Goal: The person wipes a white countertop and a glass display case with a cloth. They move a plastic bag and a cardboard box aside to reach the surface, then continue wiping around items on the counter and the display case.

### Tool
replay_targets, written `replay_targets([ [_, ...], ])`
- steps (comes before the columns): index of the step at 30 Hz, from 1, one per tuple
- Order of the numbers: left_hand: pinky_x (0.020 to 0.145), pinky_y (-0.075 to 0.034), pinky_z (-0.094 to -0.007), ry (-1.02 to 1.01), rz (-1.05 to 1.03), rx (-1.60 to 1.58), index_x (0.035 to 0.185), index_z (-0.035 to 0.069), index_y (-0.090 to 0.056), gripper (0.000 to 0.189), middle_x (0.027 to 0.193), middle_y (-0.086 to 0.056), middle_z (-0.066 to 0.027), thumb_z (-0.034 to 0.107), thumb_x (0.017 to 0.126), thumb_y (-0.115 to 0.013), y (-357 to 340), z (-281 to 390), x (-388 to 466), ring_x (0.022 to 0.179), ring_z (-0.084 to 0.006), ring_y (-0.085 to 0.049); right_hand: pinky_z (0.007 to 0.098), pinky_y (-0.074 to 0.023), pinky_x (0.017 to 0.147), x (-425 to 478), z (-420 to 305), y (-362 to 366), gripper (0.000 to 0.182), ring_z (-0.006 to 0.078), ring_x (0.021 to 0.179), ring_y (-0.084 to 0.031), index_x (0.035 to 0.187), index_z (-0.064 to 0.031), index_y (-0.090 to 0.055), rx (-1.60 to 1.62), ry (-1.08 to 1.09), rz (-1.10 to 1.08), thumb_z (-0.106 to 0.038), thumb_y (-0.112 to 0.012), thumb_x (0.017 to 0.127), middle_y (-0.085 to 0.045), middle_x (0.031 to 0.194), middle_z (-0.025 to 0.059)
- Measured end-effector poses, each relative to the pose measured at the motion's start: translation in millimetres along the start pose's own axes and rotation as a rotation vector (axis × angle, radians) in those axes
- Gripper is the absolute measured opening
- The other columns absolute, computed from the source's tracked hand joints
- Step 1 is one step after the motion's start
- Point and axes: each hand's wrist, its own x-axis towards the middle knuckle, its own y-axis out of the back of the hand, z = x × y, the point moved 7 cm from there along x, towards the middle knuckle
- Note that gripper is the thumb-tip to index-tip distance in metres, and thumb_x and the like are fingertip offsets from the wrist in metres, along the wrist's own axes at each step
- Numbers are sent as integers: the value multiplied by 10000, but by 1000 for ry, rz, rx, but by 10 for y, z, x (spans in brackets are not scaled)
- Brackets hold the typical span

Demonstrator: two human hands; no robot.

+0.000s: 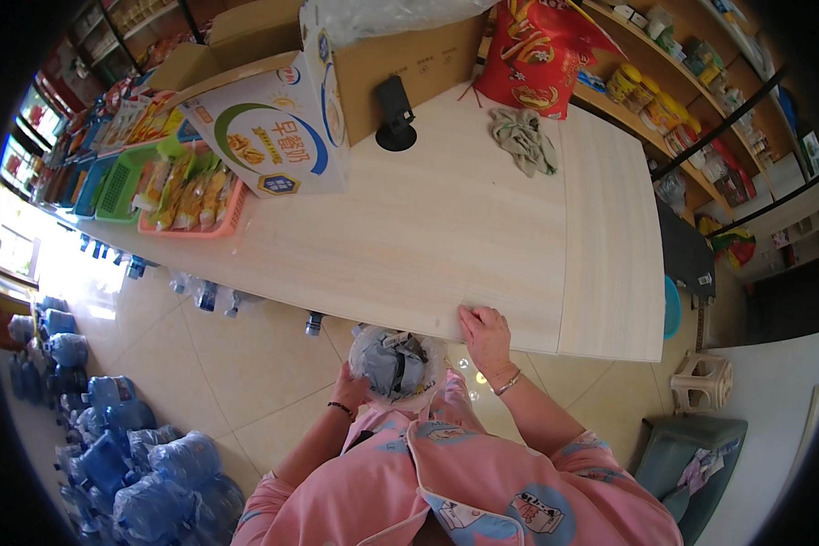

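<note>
My left hand (pixel 350 389) grips the rim of a small round waste bin (pixel 443 358) lined with a clear plastic bag. Grey plastic wrapping and other rubbish (pixel 390 367) fill the bin, which is just below the front edge of the pale wooden table (pixel 409 225). On that edge lies my right hand (pixel 486 336), fingers bent and close together on the tabletop. Whether a small thing is under those fingertips is hidden. A crumpled greenish cloth (pixel 524 140) lies farther back on the table.
An open white carton (pixel 273 130), a black stand (pixel 397 116) and a red bag (pixel 525 58) stand at the back. Baskets of packaged snacks (pixel 191 194) sit left. Large blue water bottles (pixel 157 471) crowd the floor at left; a plastic stool (pixel 701 382) and grey-green bin (pixel 689 450) are at right.
</note>
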Motion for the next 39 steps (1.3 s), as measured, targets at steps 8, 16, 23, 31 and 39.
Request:
replay_targets([
  [8, 452, -511, -362, 24, -8, 12, 1231, 180, -371, 543, 932, -549, -92, -4, 737, -500, -31, 75, 9, 664, -227, -582, 398, -495, 643, 345, 310, -25, 274, 258, 788, -565, 1072, -123, -589, 67, -211, -89, -141, -561, 800, -535, 851, 75],
  [16, 444, -504, -340, 28, -20, 38, 1236, 154, -371, 538, 877, -556, -102, 7, 734, -499, -90, 41, 63, 623, -213, -568, 362, -481, 644, 46, -90, -117, 438, 256, 779, -551, 1200, -173, -522, -139, 53, -212, -85, -528, 771, -508, 841, 83],
  [23, 486, -500, -360, 44, -62, 113, 1239, 152, -356, 541, 895, -520, -78, 28, 736, -514, -223, 142, 21, 678, -210, -544, 354, -480, 646, -138, -137, 66, 285, 242, 705, -569, 1090, -142, -592, 166, -115, -201, -105, -548, 811, -528, 803, 83],
  [31, 469, -491, -354, 43, -81, 86, 1238, 142, -352, 533, 867, -526, -97, 17, 740, -497, -253, 132, 27, 662, -207, -556, 302, -470, 558, -215, 85, 11, 203, 199, 638, -566, 1035, -84, -630, 448, -257, -167, -129, -580, 844, -583, 810, 57],
  [39, 408, -471, -328, 55, -55, 76, 1274, 132, -345, 575, 830, -557, -113, 21, 735, -509, -181, 203, -81, 547, -188, -547, 187, -422, 564, -534, -206, -305, 273, 67, 642, -489, 1164, -50, -579, 1571, -876, -585, -96, -497, 907, -566, 789, -4],
])
